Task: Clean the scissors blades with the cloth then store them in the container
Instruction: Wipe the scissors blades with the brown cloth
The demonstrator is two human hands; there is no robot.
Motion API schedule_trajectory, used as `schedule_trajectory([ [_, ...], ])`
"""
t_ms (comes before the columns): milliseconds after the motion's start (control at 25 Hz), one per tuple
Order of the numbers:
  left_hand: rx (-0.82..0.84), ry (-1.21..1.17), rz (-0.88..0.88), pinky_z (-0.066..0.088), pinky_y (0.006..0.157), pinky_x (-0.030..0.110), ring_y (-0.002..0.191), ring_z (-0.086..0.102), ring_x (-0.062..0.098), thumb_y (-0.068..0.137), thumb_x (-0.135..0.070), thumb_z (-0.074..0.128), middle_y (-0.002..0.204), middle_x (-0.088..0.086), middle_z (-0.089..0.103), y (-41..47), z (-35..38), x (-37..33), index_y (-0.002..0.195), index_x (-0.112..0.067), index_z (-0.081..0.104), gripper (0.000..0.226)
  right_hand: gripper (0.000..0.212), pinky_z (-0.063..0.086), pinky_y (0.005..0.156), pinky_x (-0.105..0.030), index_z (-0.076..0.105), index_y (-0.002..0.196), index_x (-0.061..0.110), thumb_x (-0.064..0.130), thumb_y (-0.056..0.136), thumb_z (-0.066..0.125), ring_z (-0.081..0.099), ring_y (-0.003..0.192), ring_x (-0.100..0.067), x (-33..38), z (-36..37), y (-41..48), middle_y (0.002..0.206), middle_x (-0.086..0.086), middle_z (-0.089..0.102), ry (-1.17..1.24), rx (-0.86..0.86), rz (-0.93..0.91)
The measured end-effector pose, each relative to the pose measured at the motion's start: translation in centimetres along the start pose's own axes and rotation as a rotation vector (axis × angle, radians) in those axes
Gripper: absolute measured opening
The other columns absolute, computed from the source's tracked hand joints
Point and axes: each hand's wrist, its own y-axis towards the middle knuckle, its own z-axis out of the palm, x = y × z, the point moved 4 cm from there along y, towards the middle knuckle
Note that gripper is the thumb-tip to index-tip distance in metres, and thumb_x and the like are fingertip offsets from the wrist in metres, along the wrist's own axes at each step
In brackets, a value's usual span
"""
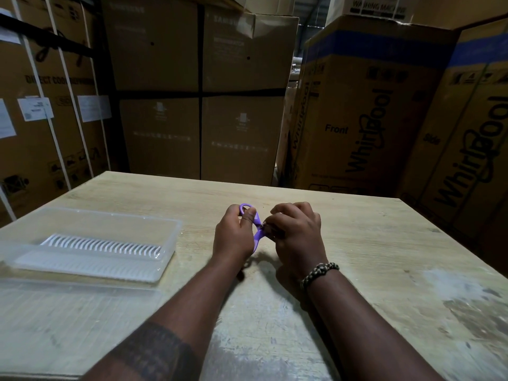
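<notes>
Forearms stretch over the table (371, 243). Left hand (233, 235) grips the purple scissors (257, 221) by their handles, steadying them mid-table, while right hand (298, 232) curls round the blades (dark cloth (268, 229) barely showing). Open container (171, 240) waits left.

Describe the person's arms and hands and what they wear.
Both forearms are bare, no sleeves in view. The left hand and right hand wear no gloves. A dark band tattoo wraps the left forearm. A braided black-and-cream bracelet circles the right wrist.
</notes>
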Motion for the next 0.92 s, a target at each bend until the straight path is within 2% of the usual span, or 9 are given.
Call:
schedule_trajectory([
  [80,-0.005,0.003,-0.003,0.035,0.056,0.028,0.063,0.049,0.01,0.109,-0.039,0.049,0.077,-0.005,0.062,-0.2,-0.1,-0.2,0.098,-0.014,0.066,0.031,0.008,0.022,0.079,-0.034,0.072,0.08,0.028,0.028,0.083,0.08,0.047,0.105,-0.016,-0.2,0.2,0.0,0.106,0.016,0.065,-0.051,0.04,-0.037],
  [200,-0.008,-0.007,0.002,0.036,0.056,0.027,0.063,0.052,0.01,0.109,-0.036,0.05,0.083,-0.004,0.068,-0.4,-0.2,-0.4,0.095,-0.014,0.067,0.031,0.012,0.016,0.08,-0.031,0.068,0.08,0.029,0.02,0.082,0.076,0.048,0.107,-0.02,-0.4,0.5,0.1,0.105,0.017,0.061,-0.125,0.08,-0.064],
  [440,0.001,-0.037,-0.01,0.053,0.061,0.041,0.069,0.066,0.033,0.106,-0.042,0.054,0.08,-0.002,0.072,-0.1,0.2,0.2,0.085,-0.023,0.066,0.032,0.018,0.023,0.078,-0.035,0.065,0.084,0.03,0.018,0.087,0.051,0.051,0.097,-0.024,-2.1,0.2,-0.1,0.093,0.012,0.057,-0.208,0.068,0.026],
  [520,0.003,-0.059,-0.019,0.052,0.059,0.038,0.068,0.068,0.029,0.107,-0.043,0.054,0.082,-0.002,0.073,-0.1,0.2,0.2,0.086,-0.023,0.066,0.031,0.021,0.025,0.078,-0.036,0.065,0.084,0.028,0.01,0.088,0.055,0.052,0.095,-0.026,-3.0,-0.4,-0.1,0.092,0.008,0.059,-0.236,0.031,0.108],
  [600,0.011,-0.097,-0.039,0.048,0.052,0.027,0.065,0.07,0.024,0.108,-0.04,0.054,0.085,-0.001,0.072,-0.2,0.1,-0.1,0.091,-0.02,0.066,0.029,0.018,0.025,0.079,-0.036,0.067,0.087,0.026,0.008,0.09,0.064,0.053,0.095,-0.025,-3.6,-1.3,0.0,0.093,0.007,0.061,-0.219,-0.035,0.189],
  [680,0.016,-0.054,-0.035,0.041,0.049,0.023,0.06,0.06,0.017,0.108,-0.039,0.053,0.083,-0.001,0.069,-0.3,0.1,-0.3,0.094,-0.017,0.066,0.03,0.013,0.025,0.079,-0.035,0.069,0.087,0.026,0.013,0.09,0.067,0.052,0.096,-0.021,-2.7,-1.7,0.1,0.093,0.009,0.062,-0.148,-0.08,0.13],
  [760,0.003,0.03,-0.019,0.036,0.053,0.028,0.062,0.052,0.017,0.108,-0.041,0.051,0.081,-0.002,0.067,-0.3,0.1,-0.2,0.093,-0.017,0.066,0.032,0.01,0.028,0.078,-0.036,0.069,0.082,0.029,0.021,0.087,0.067,0.052,0.096,-0.018,-0.8,-1.0,0.0,0.091,0.012,0.062,-0.097,-0.04,-0.022],
  [840,-0.014,0.034,-0.019,0.036,0.056,0.029,0.065,0.052,0.017,0.108,-0.042,0.051,0.08,-0.003,0.066,-0.2,-0.1,-0.2,0.095,-0.017,0.066,0.032,0.007,0.028,0.076,-0.036,0.069,0.077,0.027,0.024,0.083,0.066,0.054,0.094,-0.019,0.5,0.2,-0.2,0.089,0.012,0.061,-0.075,0.026,-0.114],
  [920,-0.019,-0.003,-0.018,0.039,0.057,0.029,0.066,0.055,0.015,0.108,-0.04,0.052,0.082,-0.005,0.068,0.0,-0.2,0.0,0.094,-0.017,0.066,0.031,0.008,0.025,0.074,-0.034,0.07,0.076,0.027,0.022,0.081,0.065,0.054,0.091,-0.021,0.3,0.7,0.0,0.087,0.011,0.06,-0.093,0.038,-0.102],
])
